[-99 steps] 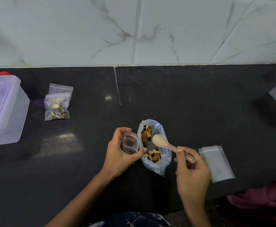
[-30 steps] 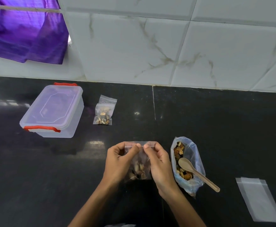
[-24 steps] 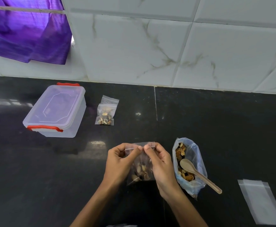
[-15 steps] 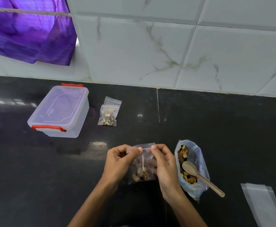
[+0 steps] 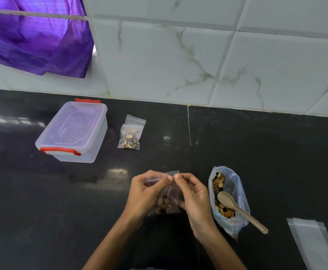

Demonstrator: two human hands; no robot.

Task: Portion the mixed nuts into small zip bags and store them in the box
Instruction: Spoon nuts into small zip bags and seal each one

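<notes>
Box (image 5: 71, 131) sits closed far left, filled bags (image 5: 131, 136) just beside it. Our left hand (image 5: 145, 193) and right hand (image 5: 194, 197) pinch the small zip bag (image 5: 167, 203) along its top edge — thumbs meeting mid-strip, nuts hanging below — seal probably unfinished. Box lies nearer our left hand.

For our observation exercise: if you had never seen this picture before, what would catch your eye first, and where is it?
First, the two hands at centre front: the left hand and right hand pinch the top of a small zip bag of nuts. To their right an open bag of mixed nuts holds a wooden spoon. Upper left, a purple cloth hangs above a lidded clear box.
</notes>
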